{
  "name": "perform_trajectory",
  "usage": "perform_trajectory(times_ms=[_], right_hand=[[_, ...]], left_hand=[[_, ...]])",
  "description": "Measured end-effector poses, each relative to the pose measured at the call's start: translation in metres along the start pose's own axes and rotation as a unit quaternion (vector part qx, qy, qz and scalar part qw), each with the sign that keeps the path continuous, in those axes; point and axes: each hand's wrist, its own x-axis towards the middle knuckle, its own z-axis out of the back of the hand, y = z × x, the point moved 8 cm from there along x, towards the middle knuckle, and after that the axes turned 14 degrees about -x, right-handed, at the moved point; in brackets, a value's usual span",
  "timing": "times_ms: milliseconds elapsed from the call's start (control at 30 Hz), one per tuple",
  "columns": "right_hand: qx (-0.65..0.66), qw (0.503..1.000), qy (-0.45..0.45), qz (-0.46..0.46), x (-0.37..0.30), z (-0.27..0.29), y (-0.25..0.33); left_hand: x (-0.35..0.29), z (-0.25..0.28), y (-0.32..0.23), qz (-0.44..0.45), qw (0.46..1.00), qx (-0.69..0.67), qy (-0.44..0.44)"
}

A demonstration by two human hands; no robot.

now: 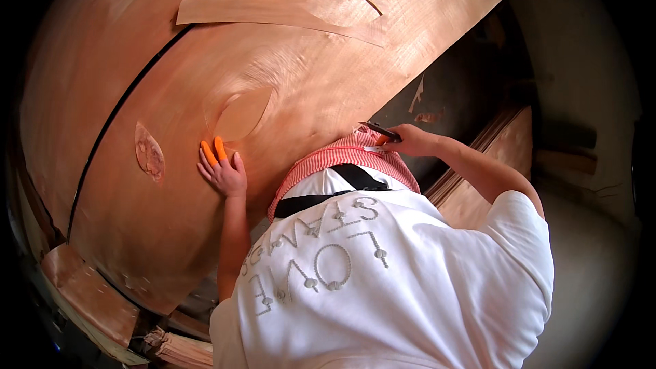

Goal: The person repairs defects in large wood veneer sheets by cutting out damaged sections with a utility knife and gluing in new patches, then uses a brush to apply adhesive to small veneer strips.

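Observation:
My left hand point(224, 173) lies flat on a large sheet of wood veneer point(328, 72), fingers spread, with orange covers on two fingertips. Just beyond those fingertips sits a leaf-shaped veneer patch point(244, 115). To the left of the hand is a smaller leaf-shaped piece with a dark, rough knot point(149, 152). My right hand point(413, 141) is closed around a slim dark knife point(381, 131), held at my waist over a red-and-white striped apron point(328, 157) by the sheet's right edge. The knife points left; its blade is hard to make out.
An irregular veneer offcut point(266, 8) with curved cutouts lies across the sheet's far part. A black line point(130, 89) curves along the left. Stacked veneer sheets point(492, 157) stand at the right, beyond a dark gap. A bundle of wood strips point(181, 347) is at lower left.

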Motion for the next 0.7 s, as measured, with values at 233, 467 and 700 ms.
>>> perform_trajectory(times_ms=[233, 467, 700], right_hand=[[-0.232, 0.971, -0.054, 0.016, 0.006, 0.026, 0.020], [-0.244, 0.951, -0.180, 0.059, 0.056, 0.084, 0.063], [0.078, 0.978, -0.025, 0.191, 0.155, -0.009, 0.176]], left_hand=[[-0.003, 0.000, 0.008, 0.008, 1.000, 0.010, 0.000], [-0.002, 0.009, 0.014, 0.030, 1.000, 0.000, 0.005], [-0.007, 0.007, 0.024, 0.043, 0.998, -0.051, -0.007]])
